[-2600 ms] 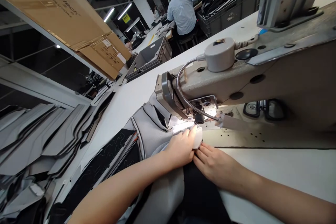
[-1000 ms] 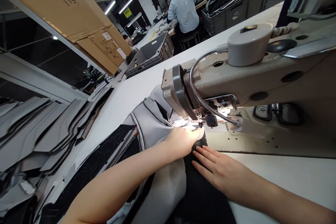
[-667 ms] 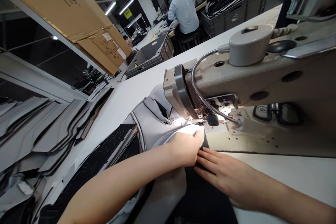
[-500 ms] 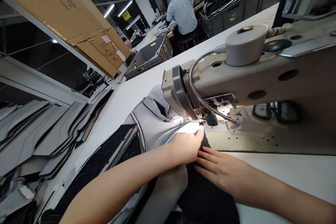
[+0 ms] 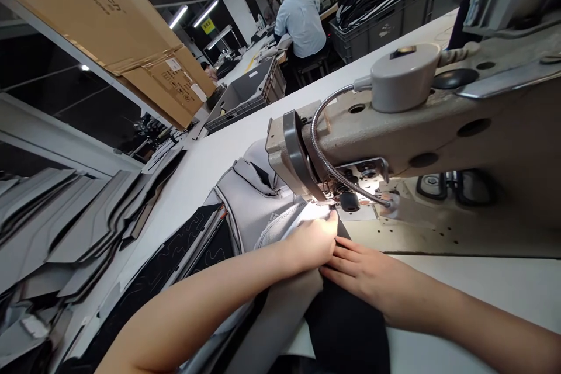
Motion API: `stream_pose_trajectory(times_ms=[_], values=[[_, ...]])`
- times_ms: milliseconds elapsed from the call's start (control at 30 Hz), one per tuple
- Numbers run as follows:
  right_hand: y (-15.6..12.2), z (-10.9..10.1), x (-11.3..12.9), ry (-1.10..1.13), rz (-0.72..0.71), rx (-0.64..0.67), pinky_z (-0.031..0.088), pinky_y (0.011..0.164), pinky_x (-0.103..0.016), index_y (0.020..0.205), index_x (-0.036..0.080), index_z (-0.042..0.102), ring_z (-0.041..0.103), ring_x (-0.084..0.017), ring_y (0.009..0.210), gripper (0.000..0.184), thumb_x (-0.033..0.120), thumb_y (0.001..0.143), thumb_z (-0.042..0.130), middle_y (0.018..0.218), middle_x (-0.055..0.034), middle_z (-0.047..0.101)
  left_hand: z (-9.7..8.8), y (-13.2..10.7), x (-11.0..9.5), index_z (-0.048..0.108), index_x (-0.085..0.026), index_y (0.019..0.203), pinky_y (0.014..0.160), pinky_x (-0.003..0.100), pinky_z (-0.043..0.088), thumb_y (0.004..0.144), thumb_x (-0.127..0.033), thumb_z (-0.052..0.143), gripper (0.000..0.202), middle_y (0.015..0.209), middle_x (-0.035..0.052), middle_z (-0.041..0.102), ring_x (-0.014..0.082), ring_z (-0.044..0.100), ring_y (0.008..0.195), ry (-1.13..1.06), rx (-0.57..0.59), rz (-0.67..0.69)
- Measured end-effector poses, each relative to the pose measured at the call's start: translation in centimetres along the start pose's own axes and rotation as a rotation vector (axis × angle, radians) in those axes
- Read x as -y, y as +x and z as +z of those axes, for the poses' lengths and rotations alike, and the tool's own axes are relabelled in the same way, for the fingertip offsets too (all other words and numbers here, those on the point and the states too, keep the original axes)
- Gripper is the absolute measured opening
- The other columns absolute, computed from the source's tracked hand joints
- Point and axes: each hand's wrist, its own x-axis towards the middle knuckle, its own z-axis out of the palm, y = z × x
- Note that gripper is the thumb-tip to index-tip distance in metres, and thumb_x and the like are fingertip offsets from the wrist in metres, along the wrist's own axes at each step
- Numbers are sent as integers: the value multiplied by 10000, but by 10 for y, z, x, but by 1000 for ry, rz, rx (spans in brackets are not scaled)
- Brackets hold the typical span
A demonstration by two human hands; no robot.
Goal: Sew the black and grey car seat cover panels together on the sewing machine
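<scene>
A grey industrial sewing machine (image 5: 394,123) stands on the white table (image 5: 473,286), its needle area lit by a small lamp. A grey fabric cover piece (image 5: 249,204) with black panels runs under the machine's head. My left hand (image 5: 311,241) is closed, pinching the pale fabric edge just in front of the needle. My right hand (image 5: 366,274) lies flat with fingers stretched out on the black fabric (image 5: 346,327), its fingertips touching my left hand.
Stacks of grey and black cut panels (image 5: 74,228) lie at the left. Cardboard boxes (image 5: 109,17) sit on a shelf above them. Grey crates (image 5: 245,96) stand farther back, where a person in a light-blue shirt (image 5: 300,20) sits facing away.
My left hand pulled back slightly from the needle and gathered the pale fabric edge. My right hand slid forward until its fingertips met the left. The view shifted a little.
</scene>
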Motion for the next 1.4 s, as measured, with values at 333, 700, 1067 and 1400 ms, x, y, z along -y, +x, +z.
stream_pose_trajectory(times_ms=[333, 700, 1067, 1400], values=[[-4, -4, 5, 134, 66, -126, 292, 1109, -405, 1057, 158, 608, 499, -201, 1133, 385, 76, 687, 537, 1120, -108, 578, 49, -88, -6, 15, -144, 1494, 700, 435, 533, 881, -314, 410, 748, 1037, 140, 608, 301, 625, 820, 51, 48, -139], [1, 13, 25, -27, 44, 69, 203, 1116, -559, 1411, 139, 391, 241, -315, 1374, 812, 110, 610, 521, 1473, -167, 301, 38, -105, 50, 112, -191, 1498, 734, 289, 483, 771, -147, 424, 792, 947, 61, 652, 216, 619, 829, -154, 77, 76], [37, 50, 70, -36, 190, 30, 272, 1093, -512, 1203, 87, 565, 478, -340, 1177, 558, 312, 699, 651, 1179, -180, 582, 19, -59, -11, 257, -133, 1431, 738, 469, 509, 851, -409, 454, 672, 1037, 159, 627, 354, 623, 897, 91, -45, -108], [31, 46, 73, -26, 145, -48, 151, 1156, -424, 1253, 61, 483, 456, -292, 1192, 603, 306, 721, 627, 1212, -157, 551, -5, -56, 2, -7, -208, 1490, 651, 363, 504, 711, -379, 568, 984, 1026, 119, 629, 315, 627, 884, 23, 181, -19]])
